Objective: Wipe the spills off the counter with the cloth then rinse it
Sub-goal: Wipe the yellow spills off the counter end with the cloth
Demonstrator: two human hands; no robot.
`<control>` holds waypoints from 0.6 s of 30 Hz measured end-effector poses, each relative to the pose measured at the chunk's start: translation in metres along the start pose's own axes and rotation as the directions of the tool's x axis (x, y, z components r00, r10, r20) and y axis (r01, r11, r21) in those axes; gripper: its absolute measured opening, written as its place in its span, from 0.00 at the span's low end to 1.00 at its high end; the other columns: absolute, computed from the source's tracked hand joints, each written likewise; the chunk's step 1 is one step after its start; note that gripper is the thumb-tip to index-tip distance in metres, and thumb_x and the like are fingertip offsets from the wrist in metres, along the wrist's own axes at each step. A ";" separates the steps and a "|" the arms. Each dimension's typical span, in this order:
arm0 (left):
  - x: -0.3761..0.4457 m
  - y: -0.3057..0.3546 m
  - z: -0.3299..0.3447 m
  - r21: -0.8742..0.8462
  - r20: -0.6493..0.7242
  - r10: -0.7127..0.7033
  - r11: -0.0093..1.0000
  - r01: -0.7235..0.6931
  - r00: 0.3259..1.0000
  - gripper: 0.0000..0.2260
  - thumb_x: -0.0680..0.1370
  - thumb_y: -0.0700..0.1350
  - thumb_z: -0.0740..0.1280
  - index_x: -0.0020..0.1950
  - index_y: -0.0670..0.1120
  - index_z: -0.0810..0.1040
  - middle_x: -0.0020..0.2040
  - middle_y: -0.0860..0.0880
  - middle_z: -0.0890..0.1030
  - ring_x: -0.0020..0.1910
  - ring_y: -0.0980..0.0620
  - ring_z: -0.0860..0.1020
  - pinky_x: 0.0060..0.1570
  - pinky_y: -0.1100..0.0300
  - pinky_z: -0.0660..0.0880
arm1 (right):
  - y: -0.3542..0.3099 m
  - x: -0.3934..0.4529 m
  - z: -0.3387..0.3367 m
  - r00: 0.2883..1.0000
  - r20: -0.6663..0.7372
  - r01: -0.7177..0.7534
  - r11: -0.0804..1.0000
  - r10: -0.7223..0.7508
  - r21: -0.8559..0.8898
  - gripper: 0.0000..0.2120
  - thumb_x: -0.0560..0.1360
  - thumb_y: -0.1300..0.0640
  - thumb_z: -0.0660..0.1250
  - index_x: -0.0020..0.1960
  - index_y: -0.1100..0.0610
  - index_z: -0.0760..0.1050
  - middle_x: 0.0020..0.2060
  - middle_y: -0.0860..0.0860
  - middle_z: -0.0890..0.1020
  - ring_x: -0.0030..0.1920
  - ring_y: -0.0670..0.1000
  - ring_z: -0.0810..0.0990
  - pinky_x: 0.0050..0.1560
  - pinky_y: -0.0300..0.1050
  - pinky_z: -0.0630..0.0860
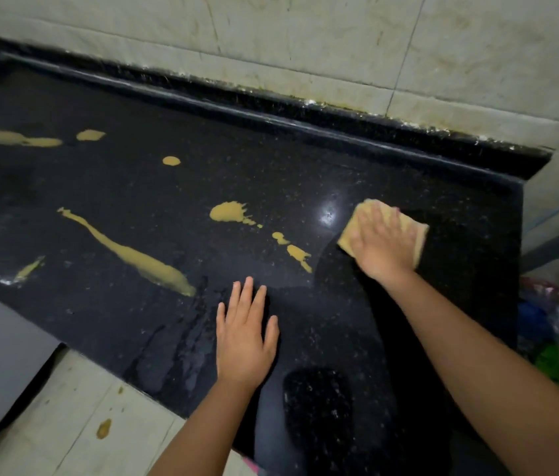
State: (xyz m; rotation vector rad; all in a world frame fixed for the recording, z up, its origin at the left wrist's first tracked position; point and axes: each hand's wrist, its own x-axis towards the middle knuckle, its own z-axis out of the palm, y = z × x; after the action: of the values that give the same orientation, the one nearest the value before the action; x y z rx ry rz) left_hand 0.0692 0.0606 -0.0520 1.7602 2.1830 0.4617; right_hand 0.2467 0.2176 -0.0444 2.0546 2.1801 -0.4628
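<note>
From the head view, the right hand (382, 247) lies flat with fingers spread, pressing the yellow cloth (383, 231) onto the black surface (133, 187); the hand hides most of the cloth, leaving only its edges visible. The left hand (244, 333) rests open, palm down, on the surface near its front edge. About seven yellow spills (228, 211) lie left of and beyond the hands, one cut off at the frame's left edge. Blurred coloured items (552, 331) right of the right arm are hard to make out.
</note>
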 end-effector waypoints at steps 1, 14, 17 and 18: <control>0.000 -0.005 -0.002 0.007 -0.037 0.019 1.000 -0.019 0.999 0.28 0.74 0.54 0.46 0.68 0.43 0.70 0.72 0.44 0.65 0.72 0.50 0.51 0.70 0.50 0.53 | -0.026 0.005 0.001 0.997 0.012 0.070 0.997 -0.070 0.013 0.24 0.81 0.48 0.43 0.75 0.48 0.42 0.76 0.46 0.42 0.75 0.55 0.39 0.72 0.56 0.40; -0.021 -0.049 -0.011 0.262 0.000 0.091 0.961 -0.088 0.996 0.21 0.75 0.47 0.53 0.59 0.38 0.77 0.60 0.40 0.79 0.60 0.40 0.76 0.62 0.55 0.57 | 0.059 -0.067 0.013 0.944 0.071 0.329 0.908 -0.322 -0.259 0.30 0.75 0.41 0.31 0.75 0.47 0.43 0.75 0.50 0.56 0.74 0.56 0.56 0.69 0.53 0.53; -0.022 -0.048 -0.011 0.241 0.002 0.080 0.967 -0.078 0.997 0.21 0.75 0.47 0.53 0.60 0.38 0.77 0.60 0.40 0.78 0.60 0.39 0.75 0.62 0.54 0.57 | 0.018 0.000 -0.001 0.997 -0.004 0.079 0.991 -0.080 -0.112 0.25 0.80 0.46 0.40 0.75 0.49 0.44 0.76 0.48 0.45 0.75 0.56 0.42 0.72 0.57 0.45; -0.022 -0.048 -0.011 0.240 0.010 0.077 0.968 -0.077 0.997 0.21 0.75 0.47 0.53 0.60 0.38 0.77 0.61 0.40 0.78 0.61 0.39 0.75 0.62 0.54 0.56 | -0.010 0.015 -0.003 0.996 -0.006 0.083 0.994 -0.084 -0.072 0.24 0.81 0.48 0.43 0.76 0.49 0.45 0.76 0.48 0.45 0.75 0.57 0.42 0.72 0.57 0.44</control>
State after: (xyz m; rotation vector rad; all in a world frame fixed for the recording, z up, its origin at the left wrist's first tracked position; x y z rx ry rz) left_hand 0.0268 0.0290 -0.0621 1.9739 2.2565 0.2196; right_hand 0.2361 0.2324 -0.0447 1.9391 2.2605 -0.3781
